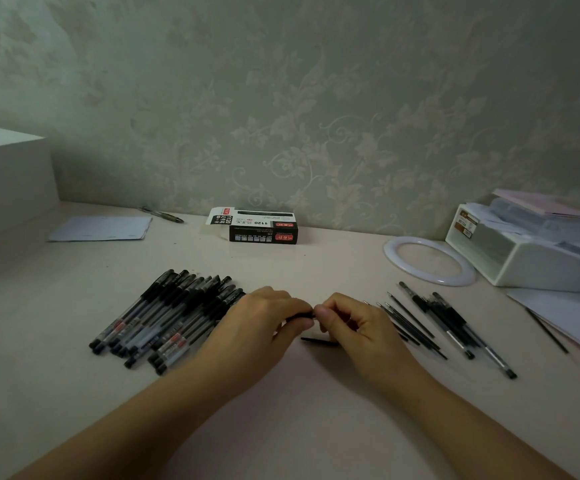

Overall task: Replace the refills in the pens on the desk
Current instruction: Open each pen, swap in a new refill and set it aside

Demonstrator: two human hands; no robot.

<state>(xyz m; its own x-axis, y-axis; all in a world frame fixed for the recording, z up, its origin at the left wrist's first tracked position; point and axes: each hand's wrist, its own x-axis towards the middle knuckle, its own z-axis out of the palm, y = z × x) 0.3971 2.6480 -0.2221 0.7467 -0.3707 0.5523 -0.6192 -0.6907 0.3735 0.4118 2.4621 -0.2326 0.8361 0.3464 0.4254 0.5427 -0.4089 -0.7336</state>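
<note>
My left hand (pixel 260 323) and my right hand (pixel 354 323) meet at the middle of the desk, both gripping one black pen (pixel 300 316) between them; most of it is hidden by the fingers. A small black pen part (pixel 318 341) lies on the desk just below the hands. A heap of several black gel pens (pixel 170 317) lies to the left of my left hand. To the right lie several thin loose refills (pixel 413 323) and a few more pens (pixel 454 323).
A black pen box (pixel 264 232) stands open at the back by the wall. A white ring (pixel 430 259), a white organiser (pixel 531 251) and papers (pixel 565 317) sit at the right. A sheet (pixel 101 228), another pen (pixel 163 213) and a white box (pixel 7 178) are at the left.
</note>
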